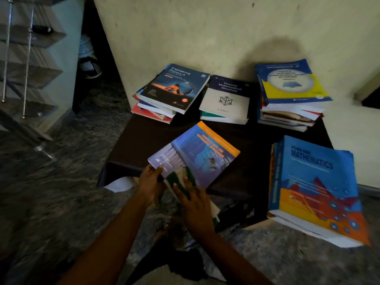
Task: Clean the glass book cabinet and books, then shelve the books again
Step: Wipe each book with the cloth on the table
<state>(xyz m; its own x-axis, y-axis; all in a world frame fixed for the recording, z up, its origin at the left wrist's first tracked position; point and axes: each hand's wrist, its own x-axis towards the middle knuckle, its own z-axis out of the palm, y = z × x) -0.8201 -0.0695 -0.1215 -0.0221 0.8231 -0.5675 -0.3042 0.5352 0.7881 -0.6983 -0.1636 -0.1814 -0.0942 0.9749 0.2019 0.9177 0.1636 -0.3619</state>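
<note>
Lower centre of frame: left hand [151, 182] holds the lower left corner of a blue-violet book with an orange band [201, 155]. Grip: thumb on the cover, fingers curled beneath, pinching that corner. Title print is blurred and unreadable.

Right hand [195, 204] lies just right of the left hand, on a green-and-white cloth [176, 179]. Grip: fingers spread and fairly straight, pressing the cloth flat against the book's near edge. The cloth hangs below the hand.

The book sits angled at the front edge of a dark tabletop [148, 140], centre of frame. I cannot tell whether it rests flat or is lifted.

Along the back of the tabletop, against the pale wall [205, 27], three stacks:
- left: "Engineering Physics A" stack [174, 87], topmost book askew;
- middle: "Discrete Mathematical Structure" stack [226, 97], low;
- right: "Mathematics II" stack [292, 83], tallest.

Lower right of frame: large blue-and-orange "Mathematics" book [314, 188] tops a pile that overhangs the tabletop's right corner.

Upper left of frame: shelf unit with metal posts [30, 38], standing on the mottled floor [61, 182], well apart from the books.
</note>
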